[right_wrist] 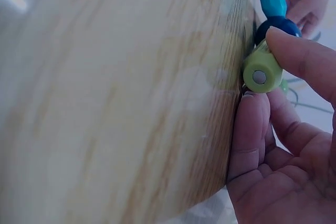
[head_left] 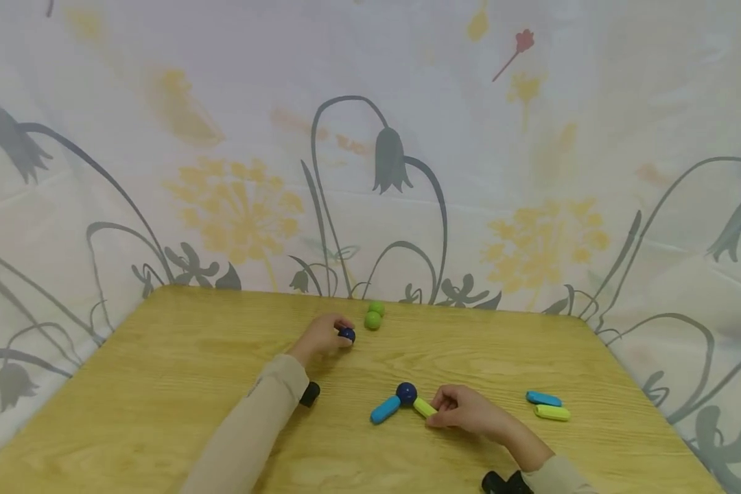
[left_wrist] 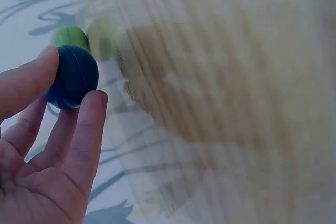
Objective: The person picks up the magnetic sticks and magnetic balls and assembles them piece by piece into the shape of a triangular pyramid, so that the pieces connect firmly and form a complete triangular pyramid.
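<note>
My left hand point(head_left: 322, 337) pinches a dark blue ball point(left_wrist: 77, 77) between thumb and fingertips, over the far middle of the table. Nearer to me, a second dark blue ball point(head_left: 406, 393) has a blue rod point(head_left: 385, 409) and a yellow-green rod point(head_left: 425, 407) set against it, forming a V. The thumb and fingers of my right hand point(head_left: 472, 413) grip the yellow-green rod by its outer end. In the right wrist view, that rod's end point(right_wrist: 259, 77) shows a round silver disc in its centre.
Two green balls point(head_left: 373, 320) sit together near the table's back edge, just beyond the left hand. At the right lie another blue rod point(head_left: 543, 398) and another yellow-green rod point(head_left: 552, 412), side by side. A flower-printed curtain point(head_left: 370, 226) hangs behind the wooden table point(head_left: 179, 384).
</note>
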`<act>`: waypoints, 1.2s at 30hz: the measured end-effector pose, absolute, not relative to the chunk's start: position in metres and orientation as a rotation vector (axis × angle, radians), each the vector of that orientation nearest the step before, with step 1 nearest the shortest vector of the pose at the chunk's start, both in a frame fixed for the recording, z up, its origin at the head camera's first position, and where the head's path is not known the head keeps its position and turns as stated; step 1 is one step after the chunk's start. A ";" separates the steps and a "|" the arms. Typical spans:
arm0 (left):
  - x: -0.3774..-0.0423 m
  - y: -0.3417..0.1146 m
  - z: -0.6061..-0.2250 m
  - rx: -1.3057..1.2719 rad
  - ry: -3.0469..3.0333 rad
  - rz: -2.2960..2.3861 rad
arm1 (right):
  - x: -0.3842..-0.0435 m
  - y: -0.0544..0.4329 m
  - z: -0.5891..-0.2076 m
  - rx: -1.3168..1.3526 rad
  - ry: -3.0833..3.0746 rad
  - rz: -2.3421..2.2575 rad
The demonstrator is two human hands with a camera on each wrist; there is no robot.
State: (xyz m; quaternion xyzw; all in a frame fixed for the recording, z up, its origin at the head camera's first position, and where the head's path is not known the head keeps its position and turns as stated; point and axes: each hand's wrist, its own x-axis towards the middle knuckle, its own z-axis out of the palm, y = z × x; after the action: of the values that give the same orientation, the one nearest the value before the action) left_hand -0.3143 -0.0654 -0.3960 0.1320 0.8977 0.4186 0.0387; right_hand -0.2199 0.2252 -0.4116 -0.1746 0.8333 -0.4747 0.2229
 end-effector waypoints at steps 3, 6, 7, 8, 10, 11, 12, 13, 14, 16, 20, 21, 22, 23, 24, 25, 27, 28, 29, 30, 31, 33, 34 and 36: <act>-0.306 -0.064 -0.394 0.449 2.740 1.312 | -0.220 0.225 -0.411 -0.466 2.291 -1.319; -0.299 -0.063 -0.391 0.474 2.728 1.334 | -0.220 0.224 -0.412 -0.451 2.286 -1.323; -0.296 -0.063 -0.390 0.492 2.733 1.328 | -0.220 0.223 -0.412 -0.448 2.284 -1.324; -0.294 -0.063 -0.389 0.516 2.735 1.329 | -0.220 0.223 -0.412 -0.443 2.285 -1.323; -0.289 -0.063 -0.389 0.532 2.703 1.355 | -0.221 0.222 -0.413 -0.435 2.289 -1.324; -0.286 -0.062 -0.389 0.545 2.686 1.363 | -0.221 0.221 -0.413 -0.431 2.291 -1.324; -0.283 -0.062 -0.389 0.555 2.665 1.376 | -0.221 0.221 -0.413 -0.428 2.292 -1.322; -0.280 -0.062 -0.390 0.567 2.641 1.386 | -0.221 0.221 -0.413 -0.426 2.292 -1.322; -0.277 -0.063 -0.391 0.581 2.616 1.400 | -0.221 0.221 -0.413 -0.425 2.293 -1.321; -0.272 -0.063 -0.392 0.597 2.571 1.435 | -0.221 0.221 -0.412 -0.420 2.289 -1.320; -0.262 -0.064 -0.393 0.599 2.524 1.457 | -0.220 0.221 -0.411 -0.413 2.287 -1.322; -0.260 -0.065 -0.393 0.587 2.512 1.462 | -0.220 0.220 -0.411 -0.411 2.286 -1.323; -0.258 -0.065 -0.394 0.580 2.506 1.461 | -0.220 0.220 -0.410 -0.409 2.287 -1.324; -0.257 -0.065 -0.394 0.571 2.501 1.456 | -0.220 0.220 -0.410 -0.404 2.287 -1.326; -0.255 -0.065 -0.395 0.565 2.491 1.457 | -0.220 0.220 -0.410 -0.401 2.288 -1.326; -0.253 -0.066 -0.395 0.564 2.477 1.464 | -0.220 0.220 -0.410 -0.398 2.290 -1.326; -0.250 -0.066 -0.396 0.556 2.448 1.469 | -0.221 0.220 -0.410 -0.392 2.291 -1.327; -0.248 -0.066 -0.397 0.561 2.435 1.465 | -0.221 0.220 -0.410 -0.391 2.293 -1.327; -0.246 -0.066 -0.397 0.566 2.423 1.454 | -0.221 0.220 -0.410 -0.390 2.294 -1.328; -0.244 -0.066 -0.398 0.577 2.412 1.445 | -0.220 0.220 -0.410 -0.390 2.294 -1.329; -0.242 -0.066 -0.399 0.586 2.401 1.433 | -0.220 0.220 -0.410 -0.390 2.294 -1.331; -0.239 -0.066 -0.400 0.596 2.390 1.399 | -0.220 0.220 -0.410 -0.392 2.291 -1.335; -0.238 -0.065 -0.400 0.596 2.379 1.390 | -0.220 0.221 -0.410 -0.394 2.287 -1.337; -0.236 -0.064 -0.401 0.587 2.363 1.380 | -0.220 0.221 -0.411 -0.400 2.285 -1.338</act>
State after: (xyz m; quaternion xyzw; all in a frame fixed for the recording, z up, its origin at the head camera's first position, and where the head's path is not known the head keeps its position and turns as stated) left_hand -0.2357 -0.0643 -0.4009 0.2066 0.8320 0.4858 0.1706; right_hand -0.2204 0.2211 -0.4107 -0.1452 0.8304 -0.4863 0.2297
